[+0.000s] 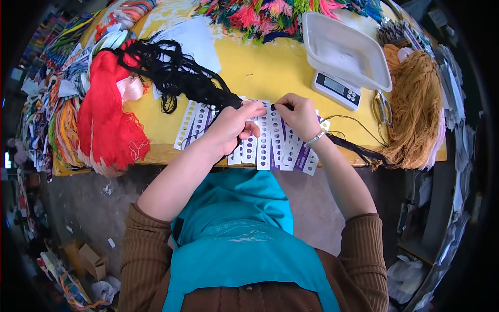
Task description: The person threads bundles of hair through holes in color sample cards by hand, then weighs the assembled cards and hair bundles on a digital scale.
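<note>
Taking the row of punched cards (260, 141) at the near edge of the yellow bench (260, 73) as the landmark, both hands work right on top of it. The left hand (231, 127) is curled over the cards' left half, fingers closed around the black thread bundle (176, 75), which trails up and away to the left of the cards. The right hand (297, 115) sits over the cards' right half, thumb and forefinger pinched on a thin black strand at a card's top edge. Doing this well seems to call for keeping the strand taut between the two hands, separating only a few threads at a time, and steadying the card with the other fingers. Beyond the cards to the right stands a scale (340, 57); red thread (106, 112) lies well left, orange thread (416, 109) well right.
</note>
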Motion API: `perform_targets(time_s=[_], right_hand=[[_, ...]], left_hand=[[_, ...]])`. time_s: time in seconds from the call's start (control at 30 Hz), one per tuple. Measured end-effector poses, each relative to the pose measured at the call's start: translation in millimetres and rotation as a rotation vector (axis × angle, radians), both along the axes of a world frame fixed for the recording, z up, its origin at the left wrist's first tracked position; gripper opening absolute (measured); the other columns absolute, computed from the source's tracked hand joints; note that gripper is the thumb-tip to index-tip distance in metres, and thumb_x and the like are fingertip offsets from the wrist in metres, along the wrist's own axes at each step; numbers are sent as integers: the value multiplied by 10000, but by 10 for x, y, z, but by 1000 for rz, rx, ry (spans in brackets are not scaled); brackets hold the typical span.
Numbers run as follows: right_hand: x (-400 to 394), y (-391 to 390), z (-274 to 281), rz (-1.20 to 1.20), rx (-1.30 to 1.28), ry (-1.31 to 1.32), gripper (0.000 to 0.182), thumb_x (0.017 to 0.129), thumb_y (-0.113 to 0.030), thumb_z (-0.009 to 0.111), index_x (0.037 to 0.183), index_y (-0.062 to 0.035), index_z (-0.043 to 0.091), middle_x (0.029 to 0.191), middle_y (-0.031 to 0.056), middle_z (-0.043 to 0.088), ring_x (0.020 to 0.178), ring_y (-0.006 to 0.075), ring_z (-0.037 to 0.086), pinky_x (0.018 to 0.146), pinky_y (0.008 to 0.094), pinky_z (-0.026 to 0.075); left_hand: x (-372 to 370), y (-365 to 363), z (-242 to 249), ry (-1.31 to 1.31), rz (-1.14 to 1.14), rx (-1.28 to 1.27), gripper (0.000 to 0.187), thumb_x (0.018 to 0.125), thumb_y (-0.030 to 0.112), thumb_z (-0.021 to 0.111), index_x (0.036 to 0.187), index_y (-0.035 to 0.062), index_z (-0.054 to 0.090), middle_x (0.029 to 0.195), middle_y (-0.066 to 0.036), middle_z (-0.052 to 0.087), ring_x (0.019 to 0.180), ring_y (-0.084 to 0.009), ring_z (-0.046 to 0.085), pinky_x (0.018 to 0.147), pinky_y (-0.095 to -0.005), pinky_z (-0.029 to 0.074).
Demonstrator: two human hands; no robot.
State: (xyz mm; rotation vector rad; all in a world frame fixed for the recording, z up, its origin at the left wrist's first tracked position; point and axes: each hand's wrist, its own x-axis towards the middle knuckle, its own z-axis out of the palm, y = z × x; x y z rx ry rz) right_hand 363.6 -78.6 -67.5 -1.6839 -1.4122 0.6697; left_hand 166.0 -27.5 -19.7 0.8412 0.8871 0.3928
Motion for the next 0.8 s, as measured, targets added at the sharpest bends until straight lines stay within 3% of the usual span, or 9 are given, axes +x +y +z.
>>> perform_targets(time_s=[0.23, 0.4, 0.5, 0.53, 0.57, 0.6, 0.67, 0.7, 0.8], right_hand=[[-38, -34, 21, -29, 28, -22, 123, 779, -100, 652, 843, 1, 681, 740, 161, 680, 640, 281, 664, 632, 341, 524], [-27, -65, 50, -31, 42, 22, 127, 781, -98, 649, 847, 8, 671, 727, 165, 672, 635, 261, 664, 622, 337, 522], [-35, -74, -48, -44, 70, 71, 139, 791, -112, 655, 864, 6, 659, 732, 179, 660, 660, 244, 666, 630, 339, 527], [-21, -87, 10, -37, -13, 61, 135, 793, -112, 657, 871, -2, 655, 748, 180, 659, 683, 241, 666, 649, 348, 529], [19, -75, -54, -21, 42, 53, 128, 792, -110, 658, 873, -10, 652, 756, 177, 656, 698, 248, 665, 672, 358, 530], [41, -78, -18, 2, 71, 28, 135, 788, -113, 662, 879, -14, 654, 765, 176, 657, 710, 259, 664, 687, 367, 530], [9, -91, 24, -1, 73, 40, 148, 780, -121, 671, 882, -15, 661, 765, 165, 666, 703, 254, 668, 679, 350, 536], [17, -86, -3, 6, 60, 38, 152, 777, -132, 676, 876, -18, 662, 760, 157, 671, 698, 243, 670, 676, 340, 537], [39, -82, 34, 31, 14, 59, 159, 770, -146, 683, 864, -20, 656, 752, 141, 673, 691, 228, 667, 668, 331, 533]], left_hand=[[163, -98, 53, 56, 118, -78, 441, 950, 258, 563, 1263, -46, 498, 1272, -176, 560, 680, -120, 568, 474, -196, 311], [276, -123, -26, 204, -41, 112, 303, 996, 209, 483, 1226, 25, 552, 1063, -50, 594, 651, -75, 499, 490, -203, 326], [297, -171, -187, 298, -99, 357, 296, 1015, 277, 452, 1240, 118, 559, 778, 10, 575, 577, -64, 481, 477, -219, 352], [316, -173, -274, 291, -86, 437, 291, 1014, 300, 451, 1231, 134, 551, 717, -4, 554, 509, -81, 478, 443, -244, 362], [355, -136, -298, 349, -118, 450, 278, 1021, 336, 408, 1153, 123, 528, 641, -101, 559, 487, -165, 544, 454, -350, 422], [386, -110, -375, 375, -110, 541, 249, 1017, 320, 418, 1141, 135, 532, 682, -116, 582, 466, -183, 549, 441, -364, 437], [395, -73, -280, 472, -140, 504, 209, 985, 211, 437, 1144, 128, 542, 829, -144, 641, 680, -281, 634, 620, -423, 491], [387, -10, -574, 428, -103, 658, 206, 968, 179, 449, 1132, 115, 557, 903, -158, 653, 804, -296, 640, 716, -411, 491], [421, 7, -467, 352, -94, 497, 250, 950, 140, 475, 1175, 78, 567, 957, -131, 665, 810, -223, 639, 699, -348, 492]])
